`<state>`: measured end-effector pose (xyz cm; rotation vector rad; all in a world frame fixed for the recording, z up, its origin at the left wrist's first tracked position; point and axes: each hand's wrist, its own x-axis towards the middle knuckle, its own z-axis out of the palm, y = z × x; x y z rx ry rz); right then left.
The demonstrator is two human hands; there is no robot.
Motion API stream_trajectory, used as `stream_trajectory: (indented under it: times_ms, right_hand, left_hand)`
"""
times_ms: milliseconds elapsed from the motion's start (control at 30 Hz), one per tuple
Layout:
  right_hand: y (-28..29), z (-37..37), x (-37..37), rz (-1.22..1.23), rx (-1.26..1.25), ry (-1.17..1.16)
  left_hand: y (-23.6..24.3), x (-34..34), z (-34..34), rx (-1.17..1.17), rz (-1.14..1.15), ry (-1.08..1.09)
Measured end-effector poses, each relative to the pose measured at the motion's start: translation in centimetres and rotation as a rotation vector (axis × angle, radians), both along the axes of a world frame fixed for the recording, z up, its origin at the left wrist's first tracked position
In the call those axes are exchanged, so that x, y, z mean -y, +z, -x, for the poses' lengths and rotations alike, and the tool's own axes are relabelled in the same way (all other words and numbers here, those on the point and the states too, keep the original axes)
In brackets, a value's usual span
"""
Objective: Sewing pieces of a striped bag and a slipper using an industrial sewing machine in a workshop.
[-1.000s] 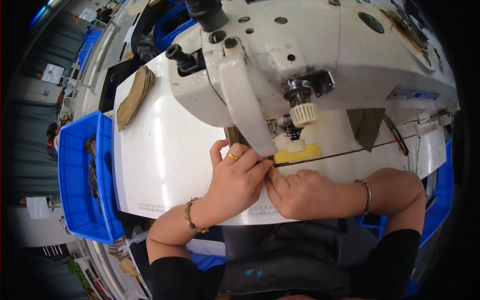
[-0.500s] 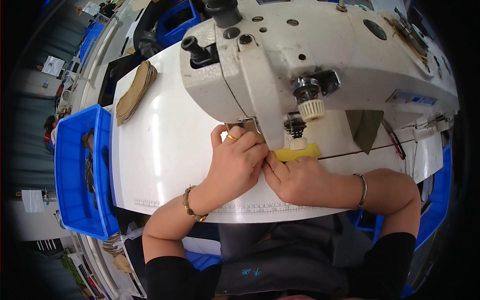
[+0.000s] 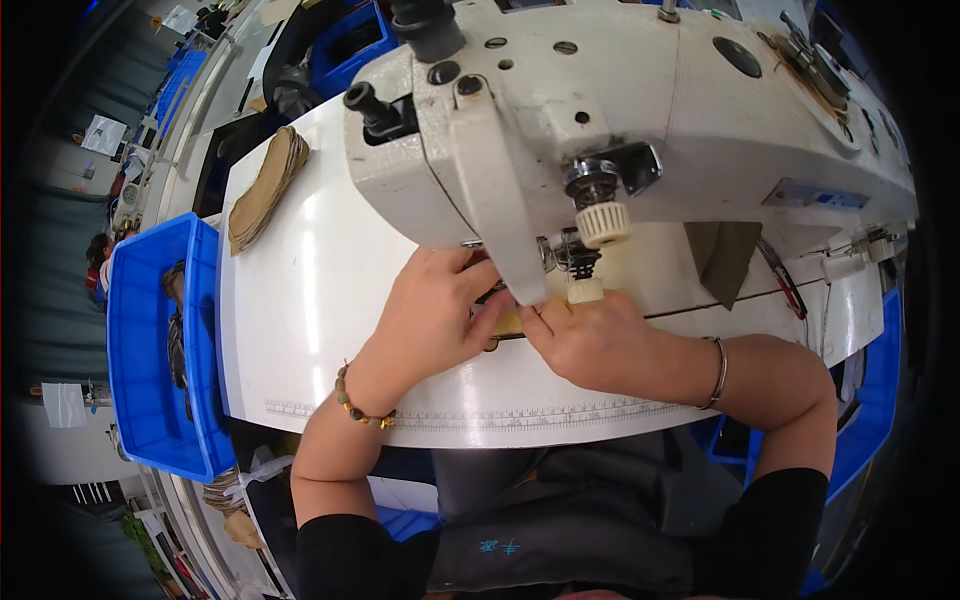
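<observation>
A white sewing machine [image 3: 610,110] reaches over the white table, and both my hands meet under its head by the needle area. My left hand [image 3: 425,315] is closed there, its fingers bent in behind the machine's lever and partly hidden. Close beside it, my right hand [image 3: 600,345] is closed too, thumb and forefinger pressed together near a yellow strip [image 3: 509,324]. Part of the strip shows between the hands, a thin dark edge along it. Whatever either hand pinches is too covered to name.
A stack of brown cut pieces [image 3: 265,190] lies at the table's far left. Beyond the left edge stands a blue bin [image 3: 155,425] holding dark pieces. An olive fabric piece [image 3: 722,258] and a red-and-black hand tool [image 3: 783,280] lie right. A ruler scale [image 3: 500,416] runs along the front edge.
My left hand has shifted left and turned, its thumb now showing. The brown piece under its fingers has gone from sight. More of the yellow strip shows between the hands; the view has shifted slightly.
</observation>
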<state>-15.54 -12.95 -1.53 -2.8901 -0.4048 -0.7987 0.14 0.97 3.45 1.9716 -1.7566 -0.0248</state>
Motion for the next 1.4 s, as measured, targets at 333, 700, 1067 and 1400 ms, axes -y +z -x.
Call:
stream_trajectory:
  times_ms: [333, 700, 1067, 1400]
  right_hand:
    - [-0.2, 0.0, 0.0, -0.017, -0.009, 0.020]
    - [0.0, 0.3, -0.2, -0.029, -0.020, 0.039]
    - [-0.1, -0.1, 0.1, -0.048, -0.004, 0.019]
    - [-0.8, -0.9, 0.7, -0.119, -0.023, -0.040]
  left_hand:
    - [-0.3, -0.6, -0.7, 0.099, -0.110, -0.051]
    - [-0.2, -0.2, 0.0, 0.168, -0.116, -0.054]
    - [0.4, 0.6, 0.1, 0.121, -0.165, -0.017]
    - [-0.9, 0.9, 0.7, 0.191, -0.149, 0.102]
